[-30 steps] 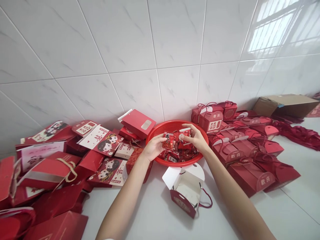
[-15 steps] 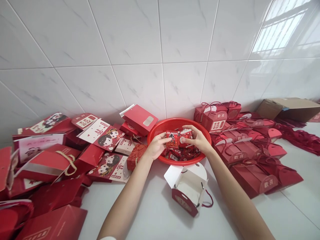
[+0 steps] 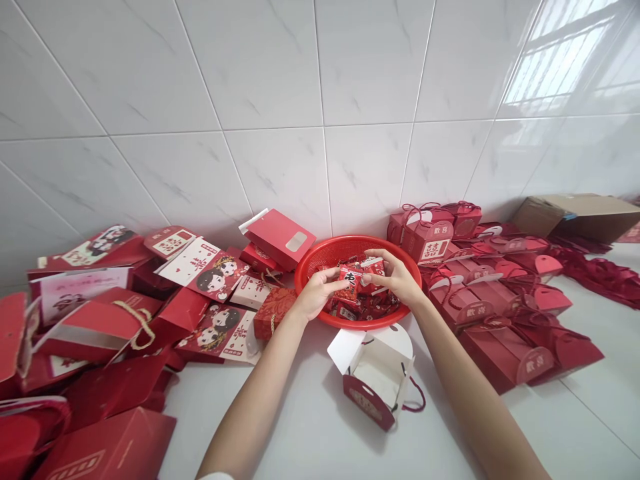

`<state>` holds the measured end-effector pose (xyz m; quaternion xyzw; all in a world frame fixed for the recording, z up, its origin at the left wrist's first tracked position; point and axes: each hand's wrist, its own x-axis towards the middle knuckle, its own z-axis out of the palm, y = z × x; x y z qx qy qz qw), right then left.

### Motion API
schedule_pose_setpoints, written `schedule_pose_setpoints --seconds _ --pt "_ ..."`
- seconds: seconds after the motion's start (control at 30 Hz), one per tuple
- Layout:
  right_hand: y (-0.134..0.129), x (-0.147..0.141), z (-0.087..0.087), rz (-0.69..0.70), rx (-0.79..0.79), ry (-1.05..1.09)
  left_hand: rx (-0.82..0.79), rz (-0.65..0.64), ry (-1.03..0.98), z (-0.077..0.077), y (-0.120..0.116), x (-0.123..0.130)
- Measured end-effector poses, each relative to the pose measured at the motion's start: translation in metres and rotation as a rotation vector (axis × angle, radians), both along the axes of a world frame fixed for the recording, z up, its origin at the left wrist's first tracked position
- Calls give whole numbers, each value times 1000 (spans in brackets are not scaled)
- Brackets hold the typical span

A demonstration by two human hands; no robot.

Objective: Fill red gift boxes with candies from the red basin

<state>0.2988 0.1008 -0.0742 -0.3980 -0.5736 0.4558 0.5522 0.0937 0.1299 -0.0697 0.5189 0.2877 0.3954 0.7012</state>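
The left hand (image 3: 314,293) pinches a lettered packet (image 3: 351,285) between thumb and fingers; the right hand (image 3: 401,280) pinches a second packet (image 3: 373,269) just beside it. Both are over the basket (image 3: 367,325), where loose packets (image 3: 347,312) lie. With the basket as dial centre, an open box (image 3: 367,403) with a cord (image 3: 419,398) stands at six o'clock, closed boxes (image 3: 503,350) crowd three to four, heaped boxes (image 3: 200,270) spread around eight to nine, and a tiled wall (image 3: 273,73) rises at twelve.
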Motion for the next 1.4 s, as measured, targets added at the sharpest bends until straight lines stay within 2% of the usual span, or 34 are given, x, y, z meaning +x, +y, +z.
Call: schedule_pose_setpoints --seconds 0.33,0.53,0.83,0.9,1.0,1.1,1.17,1.23,1.3,1.4 --pt "1 0 0 -25 32 -20 -20 -61 -40 2 -1 -2" --pt "0 1 1 -3 24 -17 40 52 -35 -3 2 -2" --pt "1 -1 2 -3 64 18 105 111 2 -4 -2 -2" --pt "-2 -2 7 13 74 14 146 83 43 1 -7 -2" --pt "-12 -1 22 51 110 -88 231 -37 168 16 -22 -5" --pt "-31 3 42 112 194 -310 321 -221 340 35 -40 -13" --pt "-43 5 54 205 263 -437 343 -383 429 47 -50 -20" --pt "-54 5 64 287 325 -505 363 -473 484 55 -56 -27" --pt "-61 4 70 314 352 -532 416 -436 525 59 -57 -33" --pt "-69 2 75 358 288 -583 486 -274 559 60 -49 -41"
